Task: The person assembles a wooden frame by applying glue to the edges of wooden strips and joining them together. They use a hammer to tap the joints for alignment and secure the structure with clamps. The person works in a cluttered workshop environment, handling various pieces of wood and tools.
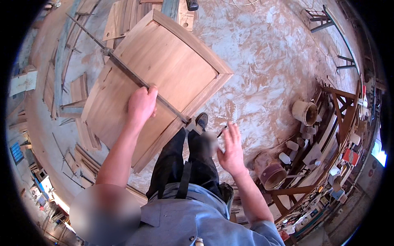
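A wooden panel door (pixel 180 57) with a raised frame round its flat panels tilts in front of my legs. Across it lies a long metal bar clamp (pixel 123 70), its bar running from the far left to the door's near edge. My left hand (pixel 142 103) is closed round the middle of that bar. By the clamp's near end (pixel 193 124), my right hand (pixel 230 152) hovers with its fingers stretched and apart. A thin dark rod (pixel 222 131) shows beside its fingertips; I cannot tell whether they touch. A blurred patch hides what lies between this hand and the clamp end.
Boards (pixel 123 20) lie beyond the door, and more wood pieces (pixel 79 88) are on the left. At right stand a pale bucket (pixel 298 111) and a reddish bucket (pixel 273 177), beside a brown wooden rack (pixel 293 190) with bottles. A metal trestle (pixel 322 25) stands at the far right.
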Tool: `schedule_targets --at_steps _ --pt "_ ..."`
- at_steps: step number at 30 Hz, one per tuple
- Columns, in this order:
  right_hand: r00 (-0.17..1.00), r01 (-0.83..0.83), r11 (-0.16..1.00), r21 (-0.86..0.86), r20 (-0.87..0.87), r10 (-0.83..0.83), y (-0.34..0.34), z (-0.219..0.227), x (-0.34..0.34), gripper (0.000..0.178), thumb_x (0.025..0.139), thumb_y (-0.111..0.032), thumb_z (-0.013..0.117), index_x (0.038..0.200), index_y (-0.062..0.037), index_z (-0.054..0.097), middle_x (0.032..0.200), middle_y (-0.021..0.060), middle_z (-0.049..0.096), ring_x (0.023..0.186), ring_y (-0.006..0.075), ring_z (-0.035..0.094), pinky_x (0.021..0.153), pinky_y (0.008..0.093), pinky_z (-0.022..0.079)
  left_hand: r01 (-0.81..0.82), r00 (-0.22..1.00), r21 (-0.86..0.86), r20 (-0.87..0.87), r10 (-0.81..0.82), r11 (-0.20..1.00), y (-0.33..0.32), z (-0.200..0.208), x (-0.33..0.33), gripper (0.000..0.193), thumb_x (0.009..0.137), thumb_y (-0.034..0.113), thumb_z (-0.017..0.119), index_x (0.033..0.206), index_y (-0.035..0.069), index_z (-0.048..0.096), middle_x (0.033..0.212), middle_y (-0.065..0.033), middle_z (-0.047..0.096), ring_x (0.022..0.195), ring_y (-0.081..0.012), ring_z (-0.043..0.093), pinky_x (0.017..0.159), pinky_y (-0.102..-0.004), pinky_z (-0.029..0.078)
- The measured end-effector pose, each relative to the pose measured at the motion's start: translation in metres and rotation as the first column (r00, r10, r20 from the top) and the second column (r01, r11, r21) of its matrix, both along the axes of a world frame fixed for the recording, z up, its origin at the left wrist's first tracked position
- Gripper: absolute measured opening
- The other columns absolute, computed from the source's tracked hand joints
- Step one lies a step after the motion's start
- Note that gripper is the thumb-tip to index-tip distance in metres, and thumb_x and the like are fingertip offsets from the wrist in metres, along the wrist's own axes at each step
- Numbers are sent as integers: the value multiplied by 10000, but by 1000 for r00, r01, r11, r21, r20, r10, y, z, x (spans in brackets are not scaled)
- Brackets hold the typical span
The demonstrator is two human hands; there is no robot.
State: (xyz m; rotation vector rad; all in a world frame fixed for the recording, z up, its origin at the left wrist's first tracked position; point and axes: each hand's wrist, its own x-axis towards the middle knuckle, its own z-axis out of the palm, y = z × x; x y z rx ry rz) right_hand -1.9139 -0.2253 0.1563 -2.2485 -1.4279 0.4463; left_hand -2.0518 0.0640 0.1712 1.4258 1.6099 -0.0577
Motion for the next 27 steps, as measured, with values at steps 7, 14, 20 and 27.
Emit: schedule_targets --at_steps 7,14,20,27 --pt "992 -111 993 -35 53 113 9 -25 -9 286 724 -178 747 962 -78 625 1296 117 565 1311 359 445 1085 498 364 -63 994 -34 84 66 997 -1 -5 -6 368 939 334 518 750 19 499 516 -65 504 379 -173 509 352 -325 424" --pt "990 -86 996 34 -113 89 5 -40 -8 227 784 -180 728 951 -63 629 1232 120 634 1217 322 563 993 434 469 -33 996 -38 86 36 999 0 -2 -5 382 927 323 511 714 6 490 491 -84 512 368 -189 527 349 -330 426" --pt "931 -28 1000 12 -364 30 1 -48 -13 218 823 -145 685 993 -31 611 1207 150 643 1177 327 592 940 414 510 -33 994 -25 101 35 999 0 2 -3 399 918 315 512 661 13 473 463 -94 505 356 -194 529 344 -331 417" --pt "883 49 999 -14 -466 -50 -1 -47 -18 260 863 -124 632 1102 -25 614 1186 166 651 1136 336 610 927 403 514 47 998 -7 46 -47 999 2 -2 -7 431 947 334 501 664 10 503 463 -84 520 372 -189 544 356 -330 431"
